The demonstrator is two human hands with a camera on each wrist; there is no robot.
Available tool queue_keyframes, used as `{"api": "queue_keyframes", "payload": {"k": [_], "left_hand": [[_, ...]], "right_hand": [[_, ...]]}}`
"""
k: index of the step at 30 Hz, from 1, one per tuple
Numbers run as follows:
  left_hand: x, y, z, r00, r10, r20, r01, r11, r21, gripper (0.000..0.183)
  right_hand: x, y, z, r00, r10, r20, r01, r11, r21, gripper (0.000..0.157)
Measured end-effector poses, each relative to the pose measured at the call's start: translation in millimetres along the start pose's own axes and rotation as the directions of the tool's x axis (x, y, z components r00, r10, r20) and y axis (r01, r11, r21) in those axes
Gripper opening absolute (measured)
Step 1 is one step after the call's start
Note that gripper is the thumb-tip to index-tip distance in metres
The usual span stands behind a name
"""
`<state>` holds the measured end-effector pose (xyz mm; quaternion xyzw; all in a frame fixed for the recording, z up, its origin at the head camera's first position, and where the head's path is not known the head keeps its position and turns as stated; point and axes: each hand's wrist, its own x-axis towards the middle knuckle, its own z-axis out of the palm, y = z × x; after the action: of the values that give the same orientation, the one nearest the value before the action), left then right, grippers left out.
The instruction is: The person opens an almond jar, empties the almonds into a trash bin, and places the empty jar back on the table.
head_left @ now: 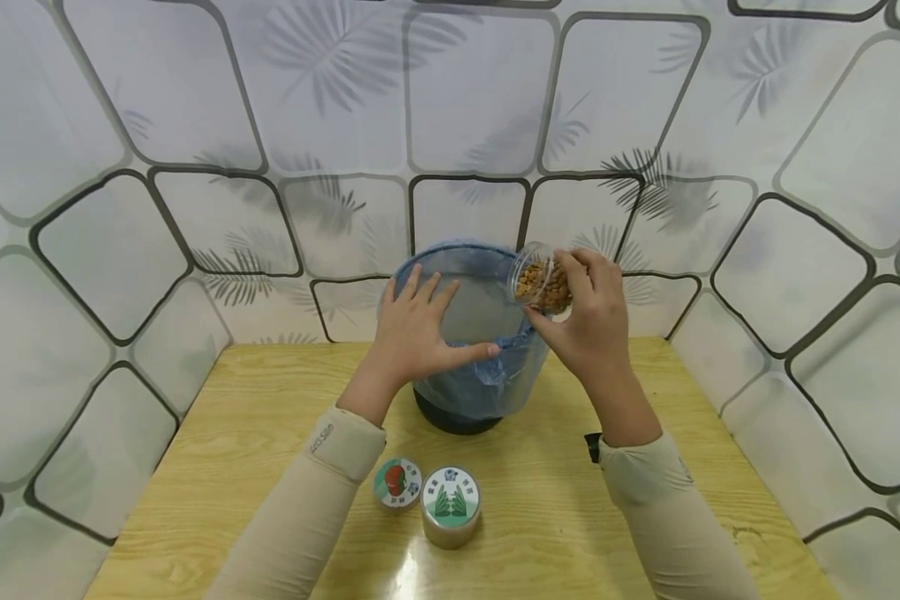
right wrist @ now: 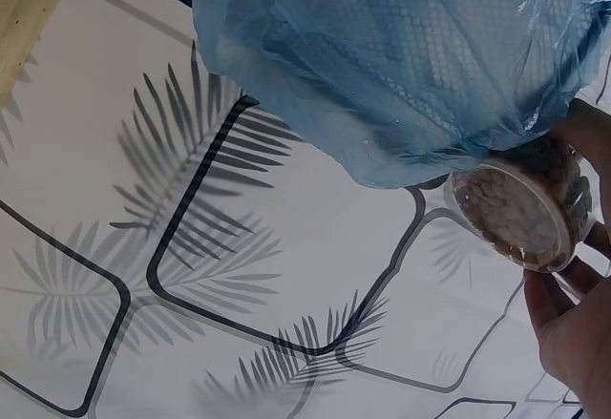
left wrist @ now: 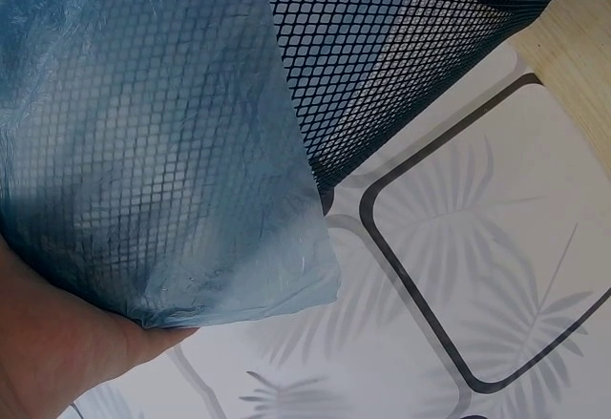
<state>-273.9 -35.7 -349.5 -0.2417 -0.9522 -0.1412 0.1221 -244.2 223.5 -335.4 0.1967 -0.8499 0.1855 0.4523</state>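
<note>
My right hand [head_left: 588, 312] grips a clear plastic jar [head_left: 538, 279] of small brown nut-like pieces, tipped with its mouth toward a mesh waste bin [head_left: 457, 417]. The jar's round base [right wrist: 511, 214] shows in the right wrist view, below the bag's edge. A translucent blue plastic bag [head_left: 495, 375] lines the bin and hangs over its rim. With fingers spread, my left hand [head_left: 420, 329] lies over the bin's near left side. In the left wrist view, part of that hand [left wrist: 86, 352] is against the bag's hanging edge; the other fingers are hidden.
On the wooden table [head_left: 270, 417], in front of the bin, stands a closed round canister [head_left: 451, 508] with a green leaf picture on its lid. Beside it lies a round lid [head_left: 398, 482] with a red picture. Patterned cloth walls [head_left: 465, 100] enclose the table's back and sides.
</note>
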Motion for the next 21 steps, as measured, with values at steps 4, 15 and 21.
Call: {"api": "queue_keyframes", "payload": {"k": [4, 15, 21], "left_hand": [[0.3, 0.2, 0.5, 1.0, 0.0, 0.001, 0.0, 1.0, 0.003, 0.117], [0.9, 1.2, 0.9, 1.0, -0.004, 0.003, 0.004, 1.0, 0.014, 0.118], [1.3, 1.2, 1.3, 1.0, -0.008, 0.004, 0.008, 1.0, 0.014, 0.117]], "right_hand": [[-1.2, 2.3, 2.1, 1.0, -0.011, -0.001, 0.011, 1.0, -0.01, 0.076], [-2.0, 3.5, 5.6, 1.0, -0.01, -0.01, 0.01, 1.0, -0.013, 0.077], [-1.3, 3.0, 6.5, 1.0, -0.015, 0.002, 0.015, 1.0, -0.012, 0.077]]}}
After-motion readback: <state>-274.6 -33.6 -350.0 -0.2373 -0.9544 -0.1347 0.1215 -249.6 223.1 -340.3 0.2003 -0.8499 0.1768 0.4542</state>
